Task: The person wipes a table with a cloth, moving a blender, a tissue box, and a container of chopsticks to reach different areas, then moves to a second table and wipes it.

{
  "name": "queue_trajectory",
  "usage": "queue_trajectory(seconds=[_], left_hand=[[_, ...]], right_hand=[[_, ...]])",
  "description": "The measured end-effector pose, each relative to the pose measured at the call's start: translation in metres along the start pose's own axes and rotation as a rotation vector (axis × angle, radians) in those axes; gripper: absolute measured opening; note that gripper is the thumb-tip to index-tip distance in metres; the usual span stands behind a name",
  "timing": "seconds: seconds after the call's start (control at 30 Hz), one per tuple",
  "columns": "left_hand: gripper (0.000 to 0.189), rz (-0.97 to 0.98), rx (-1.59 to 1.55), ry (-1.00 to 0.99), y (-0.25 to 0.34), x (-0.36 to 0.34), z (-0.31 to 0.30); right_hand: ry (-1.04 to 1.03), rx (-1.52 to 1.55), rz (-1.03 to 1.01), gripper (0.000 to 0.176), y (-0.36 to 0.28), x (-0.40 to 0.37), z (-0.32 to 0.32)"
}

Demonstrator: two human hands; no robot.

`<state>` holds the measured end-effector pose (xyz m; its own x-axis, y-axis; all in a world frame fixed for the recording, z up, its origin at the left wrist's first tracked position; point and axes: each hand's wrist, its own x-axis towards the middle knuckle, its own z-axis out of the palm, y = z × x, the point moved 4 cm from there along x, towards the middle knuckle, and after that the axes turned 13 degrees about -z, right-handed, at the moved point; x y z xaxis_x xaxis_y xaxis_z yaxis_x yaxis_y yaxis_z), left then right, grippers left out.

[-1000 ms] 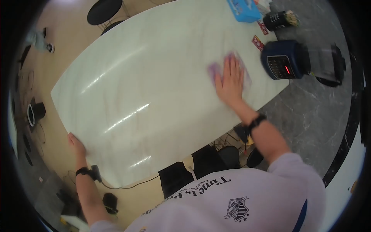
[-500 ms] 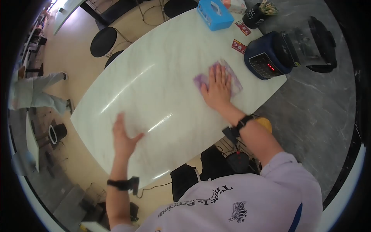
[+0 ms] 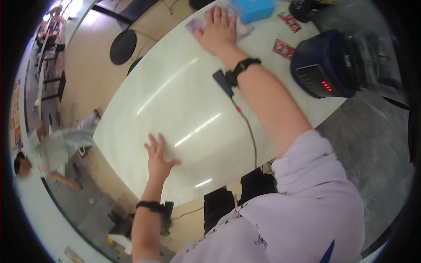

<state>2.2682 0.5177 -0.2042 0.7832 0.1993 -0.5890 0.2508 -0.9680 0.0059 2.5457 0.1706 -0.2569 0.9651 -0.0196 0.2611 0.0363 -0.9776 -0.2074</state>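
Observation:
My right hand [image 3: 218,35] lies flat on a purple-and-white cloth [image 3: 244,30] near the far edge of the pale marbled table [image 3: 188,96], its fingers stretched forward. The cloth shows on both sides of the hand, its right part close to a blue tissue box [image 3: 256,9]. Lower on the left, my left hand [image 3: 158,164] is spread over the tabletop with the thumb out to the side and nothing in it. Each wrist wears a black strap with a small device; a cable runs from the right one.
A dark blue blender [image 3: 322,65] with lit red digits lies to the right. Two red cards [image 3: 284,49] and a black cup [image 3: 302,9] are near it. A black stool [image 3: 123,47] stands beyond the table. Another person [image 3: 52,144] is at the far left.
My right hand has slid the cloth away from me and left, from near the blender to beside the tissue box. The left hand stays spread; the view has shifted.

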Motion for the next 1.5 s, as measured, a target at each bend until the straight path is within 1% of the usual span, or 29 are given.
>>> queue_trajectory(seconds=[0.07,0.13,0.17,0.23,0.33,0.43,0.57,0.63,0.7,0.73,0.8,0.83,0.9,1.03,1.1,1.13,1.17,1.2,1.23,1.27,1.33,1.37,1.43,1.47,1.5], left_hand=[[0.135,0.016,-0.013,0.013,0.006,0.002,0.001],[0.136,-0.038,-0.011,-0.017,0.009,0.0,-0.005],[0.136,-0.026,-0.012,-0.012,0.01,-0.001,-0.007],[0.134,-0.068,-0.037,-0.061,0.013,-0.002,-0.008],[0.135,-0.024,-0.015,-0.008,0.007,-0.001,-0.003],[0.135,-0.028,-0.002,-0.011,0.006,0.002,-0.002],[0.135,0.015,0.005,0.021,0.007,0.003,-0.002],[0.135,-0.048,-0.018,-0.055,0.014,-0.004,-0.01],[0.136,-0.03,-0.012,-0.04,0.01,0.0,-0.006],[0.138,-0.027,-0.006,-0.028,0.007,-0.001,-0.003],[0.138,-0.012,0.01,-0.033,0.004,0.0,0.0],[0.139,-0.014,0.009,-0.027,0.005,0.0,-0.001],[0.138,-0.019,0.027,-0.036,0.007,0.0,-0.003],[0.138,0.002,0.014,-0.045,0.008,0.0,0.0],[0.138,0.012,0.023,-0.053,0.006,0.002,0.002],[0.137,0.006,0.025,-0.064,0.006,0.002,0.001],[0.137,0.021,0.033,-0.062,0.008,0.003,0.001],[0.138,0.003,0.039,-0.066,0.01,0.003,0.0],[0.138,-0.017,0.045,-0.072,0.01,0.002,0.0],[0.138,-0.006,0.052,-0.071,0.006,0.003,0.003],[0.141,0.013,0.072,-0.05,-0.002,0.009,0.006],[0.141,0.02,0.084,-0.045,0.001,0.008,0.003],[0.126,0.008,0.076,-0.051,0.009,0.002,-0.001],[0.126,0.021,0.087,-0.045,0.02,0.004,0.001],[0.114,0.157,0.151,0.049,0.039,0.01,0.004]], right_hand=[[0.048,-0.039,0.027,0.081,0.026,-0.006,0.001],[0.04,0.015,0.053,0.081,0.044,-0.016,-0.005],[0.049,0.007,0.058,0.081,0.05,-0.018,-0.009],[0.011,0.012,0.081,0.082,0.061,-0.02,-0.012],[-0.005,-0.037,0.094,0.082,0.064,-0.028,-0.012],[-0.013,-0.038,0.087,0.082,0.057,-0.053,-0.022],[-0.015,-0.003,0.064,0.081,0.037,-0.11,-0.044],[0.001,0.005,0.067,0.08,0.022,-0.143,-0.057],[-0.061,0.111,0.036,0.08,0.009,-0.177,-0.067],[-0.068,0.108,0.057,0.08,0.006,-0.197,-0.073],[-0.084,0.148,-0.002,0.08,-0.001,-0.229,-0.085],[-0.085,0.149,0.017,0.08,0.0,-0.245,-0.093],[-0.172,0.208,-0.006,0.08,0.006,-0.277,-0.106],[-0.196,0.211,0.122,0.08,0.044,-0.327,-0.134],[-0.167,0.097,0.253,0.079,0.072,-0.346,-0.145],[-0.158,0.092,0.27,0.079,0.086,-0.353,-0.149],[-0.106,0.075,0.339,0.079,0.103,-0.358,-0.152],[-0.055,0.06,0.405,0.079,0.121,-0.36,-0.154],[-0.043,0.033,0.419,0.076,0.137,-0.358,-0.154],[-0.038,0.029,0.431,0.076,0.154,-0.354,-0.153],[0.042,-0.082,0.465,0.07,0.189,-0.343,-0.153],[0.047,-0.078,0.478,0.07,0.208,-0.337,-0.151],[0.1,-0.133,0.48,0.065,0.245,-0.33,-0.15],[0.108,-0.133,0.497,0.065,0.262,-0.326,-0.15],[0.133,-0.157,0.488,0.064,0.277,-0.322,-0.153]])
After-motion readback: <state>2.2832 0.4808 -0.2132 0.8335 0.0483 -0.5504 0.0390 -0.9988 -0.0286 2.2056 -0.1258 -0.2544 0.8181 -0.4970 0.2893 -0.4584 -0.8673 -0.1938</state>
